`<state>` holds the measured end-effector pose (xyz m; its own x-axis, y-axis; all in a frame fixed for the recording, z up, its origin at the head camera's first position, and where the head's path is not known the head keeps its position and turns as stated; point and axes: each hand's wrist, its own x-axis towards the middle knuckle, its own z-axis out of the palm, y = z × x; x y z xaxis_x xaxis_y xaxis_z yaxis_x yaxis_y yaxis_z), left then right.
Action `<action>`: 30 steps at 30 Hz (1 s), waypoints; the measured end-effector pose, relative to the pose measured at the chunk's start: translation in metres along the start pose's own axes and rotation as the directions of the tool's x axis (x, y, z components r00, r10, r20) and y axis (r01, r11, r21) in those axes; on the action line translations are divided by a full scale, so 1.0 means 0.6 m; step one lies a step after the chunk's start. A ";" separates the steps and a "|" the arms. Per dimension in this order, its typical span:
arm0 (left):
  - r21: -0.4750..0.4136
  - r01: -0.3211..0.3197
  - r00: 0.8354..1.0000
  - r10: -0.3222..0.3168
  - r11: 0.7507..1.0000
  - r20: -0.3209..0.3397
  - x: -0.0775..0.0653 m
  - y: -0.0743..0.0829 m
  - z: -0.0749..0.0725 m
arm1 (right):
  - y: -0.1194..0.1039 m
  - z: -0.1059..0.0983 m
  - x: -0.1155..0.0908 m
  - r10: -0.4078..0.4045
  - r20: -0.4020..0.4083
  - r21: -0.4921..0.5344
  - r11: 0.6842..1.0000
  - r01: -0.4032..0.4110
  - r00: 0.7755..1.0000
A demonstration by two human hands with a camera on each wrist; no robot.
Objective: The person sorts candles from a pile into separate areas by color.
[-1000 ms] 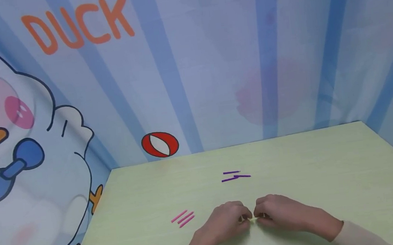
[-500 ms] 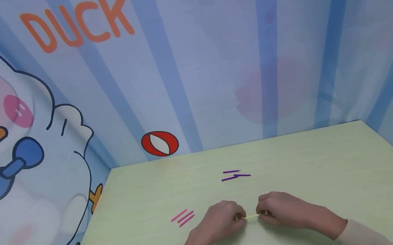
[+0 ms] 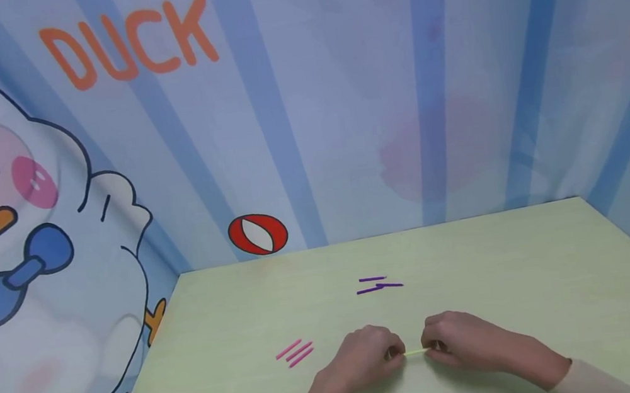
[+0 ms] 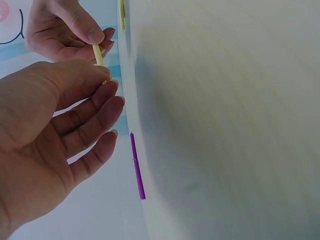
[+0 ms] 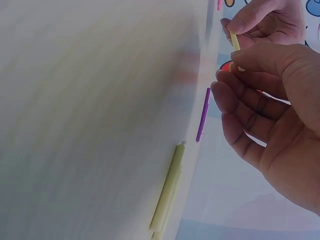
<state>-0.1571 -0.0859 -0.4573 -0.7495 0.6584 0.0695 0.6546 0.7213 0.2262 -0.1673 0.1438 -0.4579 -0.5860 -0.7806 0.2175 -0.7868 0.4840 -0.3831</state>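
Observation:
Between both hands a thin yellow stick point(image 3: 415, 351) is held level, just above the pale table. Its left end is pinched between thumb and index finger of my left hand point(image 3: 361, 358). My right hand point(image 3: 466, 343) pinches the other end the same way. In the left wrist view the left hand's point(image 4: 60, 110) other fingers curve loosely, apart from the stick point(image 4: 98, 55). The right wrist view shows the right hand's point(image 5: 280, 110) remaining fingers loosely bent too. More yellow sticks point(image 5: 167, 187) lie on the table near the right hand, hidden in the head view.
Several pink sticks point(image 3: 296, 353) lie side by side left of the left hand. Beyond the hands, three purple sticks point(image 3: 379, 284) lie in a loose group. A printed cloth wall point(image 3: 342, 124) rises behind the table point(image 3: 235, 312).
My hands were almost touching a second ago and have drawn apart, so more of the yellow stick shows between them. The pink and purple sticks have not moved.

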 end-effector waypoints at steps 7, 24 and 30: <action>-0.003 -0.025 0.999 0.025 1.000 -0.024 0.011 0.011 0.005 | 0.004 -0.007 -0.014 0.053 0.006 0.007 0.999 -0.053 0.999; 0.060 -0.023 1.000 0.024 0.998 -0.018 0.046 0.048 0.015 | 0.021 -0.017 -0.050 0.094 -0.016 0.030 0.995 -0.093 0.995; 0.111 -0.029 0.999 0.031 0.993 -0.023 0.057 0.062 0.015 | 0.028 -0.018 -0.059 0.087 -0.031 0.016 0.996 -0.086 0.996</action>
<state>-0.1575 -0.0346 -0.4550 -0.7307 0.6756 0.0984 0.6827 0.7217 0.1146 -0.1618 0.1835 -0.4623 -0.6577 -0.7231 0.2111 -0.7301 0.5429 -0.4149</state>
